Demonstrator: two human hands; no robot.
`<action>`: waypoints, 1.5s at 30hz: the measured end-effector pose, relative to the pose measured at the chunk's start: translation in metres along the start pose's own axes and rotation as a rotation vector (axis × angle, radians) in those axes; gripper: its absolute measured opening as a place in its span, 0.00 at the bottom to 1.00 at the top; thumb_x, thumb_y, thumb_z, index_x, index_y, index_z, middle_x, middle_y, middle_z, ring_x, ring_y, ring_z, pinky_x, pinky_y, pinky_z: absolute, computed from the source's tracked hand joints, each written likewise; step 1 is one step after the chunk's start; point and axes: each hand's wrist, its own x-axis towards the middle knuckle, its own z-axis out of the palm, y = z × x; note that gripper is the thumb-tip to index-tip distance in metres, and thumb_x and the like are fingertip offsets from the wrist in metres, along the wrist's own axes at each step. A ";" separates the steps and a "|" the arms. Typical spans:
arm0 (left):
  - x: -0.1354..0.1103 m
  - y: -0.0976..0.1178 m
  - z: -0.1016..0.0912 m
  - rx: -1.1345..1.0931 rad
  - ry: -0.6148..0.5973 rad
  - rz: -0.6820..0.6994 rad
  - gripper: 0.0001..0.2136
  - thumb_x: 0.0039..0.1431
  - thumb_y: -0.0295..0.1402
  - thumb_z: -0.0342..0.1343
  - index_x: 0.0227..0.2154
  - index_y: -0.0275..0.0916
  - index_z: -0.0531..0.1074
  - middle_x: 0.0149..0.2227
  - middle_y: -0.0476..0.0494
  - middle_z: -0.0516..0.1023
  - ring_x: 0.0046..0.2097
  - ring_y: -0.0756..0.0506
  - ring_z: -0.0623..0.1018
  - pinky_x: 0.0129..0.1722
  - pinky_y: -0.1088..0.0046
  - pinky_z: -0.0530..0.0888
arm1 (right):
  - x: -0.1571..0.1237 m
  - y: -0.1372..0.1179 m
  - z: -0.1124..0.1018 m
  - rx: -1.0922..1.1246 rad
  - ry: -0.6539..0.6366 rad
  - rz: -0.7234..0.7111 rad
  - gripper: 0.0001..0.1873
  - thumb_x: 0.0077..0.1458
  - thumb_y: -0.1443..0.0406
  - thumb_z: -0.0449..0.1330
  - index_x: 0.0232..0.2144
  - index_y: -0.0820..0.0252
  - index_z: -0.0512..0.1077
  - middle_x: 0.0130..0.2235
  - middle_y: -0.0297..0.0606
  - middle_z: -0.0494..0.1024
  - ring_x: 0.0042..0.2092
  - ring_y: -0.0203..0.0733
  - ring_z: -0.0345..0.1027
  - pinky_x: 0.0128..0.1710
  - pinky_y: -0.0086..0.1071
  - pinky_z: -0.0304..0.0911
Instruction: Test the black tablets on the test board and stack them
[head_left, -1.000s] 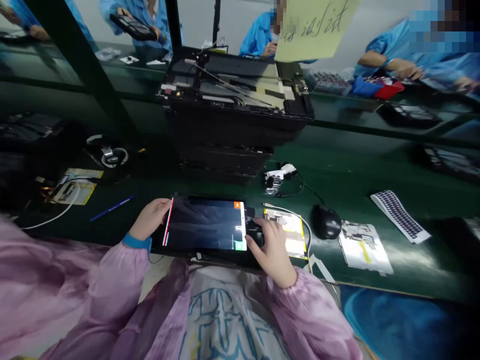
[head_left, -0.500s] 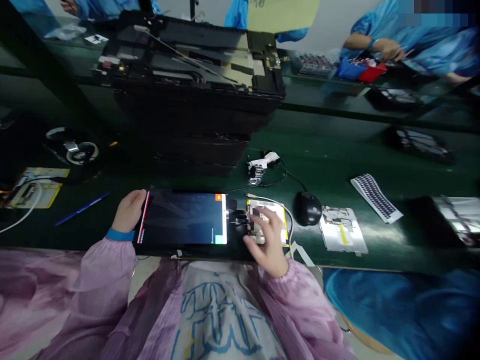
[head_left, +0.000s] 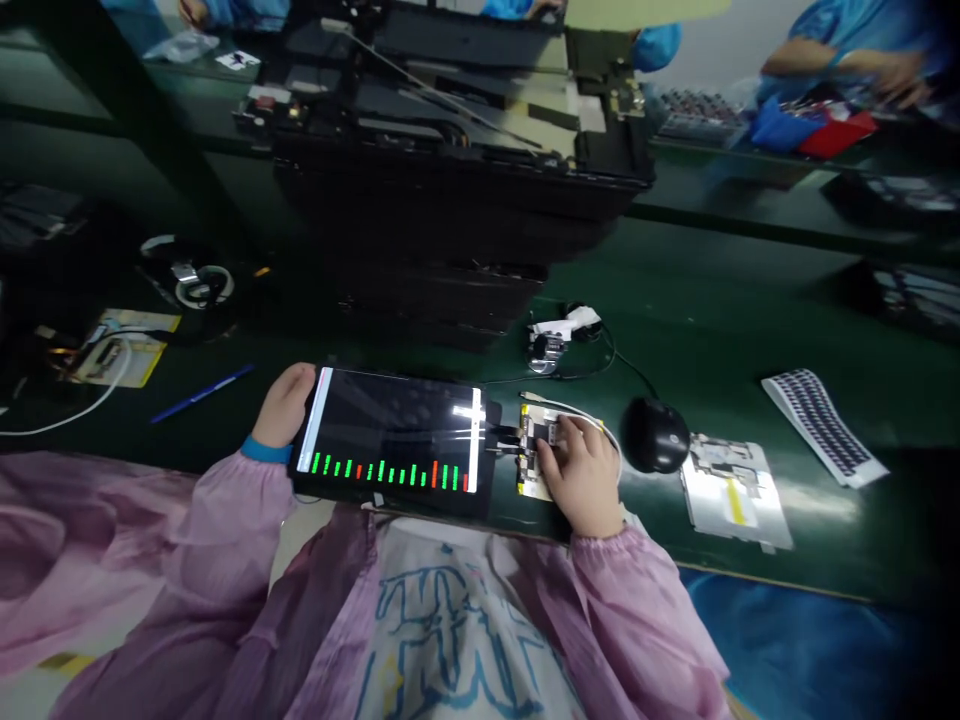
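Note:
My left hand [head_left: 285, 408] grips the left end of a flat tablet screen [head_left: 390, 430], its fingers partly hidden behind the edge. The lit screen lies near the table's front edge and shows a row of green and red bars on black. Short dark flex cables [head_left: 504, 440] run from its right end to a bare circuit board [head_left: 527, 465] with yellow-edged parts. Over that board lies my right hand [head_left: 585, 480], thumb and fingers apart, fingertips touching it. A white cable [head_left: 574, 408] curves behind this hand.
A tall stack of black panels [head_left: 450, 220] stands behind the screen. To the right are a black mouse [head_left: 656, 435], a silver plate with a board [head_left: 739, 500] and a patterned strip [head_left: 825, 428]. A blue pen [head_left: 202, 393] lies left. Co-workers in blue sit opposite.
My right hand has come down from hovering onto the circuit board. The screen went from mostly dark with coloured corner squares to green and red bars. The view has shifted slightly left.

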 end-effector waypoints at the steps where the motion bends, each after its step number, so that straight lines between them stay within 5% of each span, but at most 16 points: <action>1: 0.000 0.000 0.000 -0.010 0.014 0.009 0.18 0.50 0.55 0.52 0.29 0.45 0.69 0.32 0.46 0.74 0.44 0.38 0.72 0.44 0.60 0.67 | 0.000 -0.001 0.000 -0.004 -0.001 -0.009 0.26 0.60 0.53 0.50 0.53 0.64 0.67 0.50 0.53 0.71 0.51 0.59 0.62 0.50 0.52 0.58; 9: -0.001 -0.007 0.000 -0.072 0.007 0.035 0.19 0.49 0.53 0.55 0.26 0.39 0.67 0.24 0.49 0.69 0.29 0.46 0.69 0.31 0.70 0.67 | -0.001 -0.003 0.000 -0.101 0.034 -0.050 0.26 0.60 0.51 0.49 0.52 0.63 0.67 0.47 0.51 0.72 0.48 0.57 0.64 0.46 0.47 0.59; 37: 0.003 -0.005 0.002 -0.104 0.020 0.095 0.17 0.46 0.48 0.57 0.29 0.39 0.67 0.25 0.49 0.71 0.29 0.45 0.73 0.31 0.70 0.71 | 0.000 0.001 -0.003 -0.036 0.035 -0.031 0.23 0.60 0.54 0.53 0.52 0.62 0.67 0.48 0.51 0.71 0.50 0.57 0.62 0.49 0.50 0.59; 41: 0.003 -0.005 -0.001 -0.245 -0.074 -0.033 0.20 0.40 0.43 0.64 0.33 0.40 0.66 0.27 0.48 0.76 0.31 0.43 0.77 0.33 0.69 0.73 | 0.007 0.003 -0.013 0.107 -0.047 -0.150 0.15 0.60 0.61 0.54 0.48 0.58 0.70 0.48 0.48 0.72 0.49 0.53 0.64 0.48 0.48 0.61; 45: 0.005 -0.008 -0.004 -0.307 -0.092 -0.070 0.21 0.39 0.40 0.67 0.35 0.40 0.66 0.27 0.48 0.78 0.29 0.44 0.78 0.31 0.70 0.74 | 0.021 0.008 -0.026 0.202 -0.268 -0.371 0.10 0.59 0.67 0.55 0.40 0.56 0.74 0.42 0.43 0.74 0.45 0.48 0.66 0.45 0.43 0.63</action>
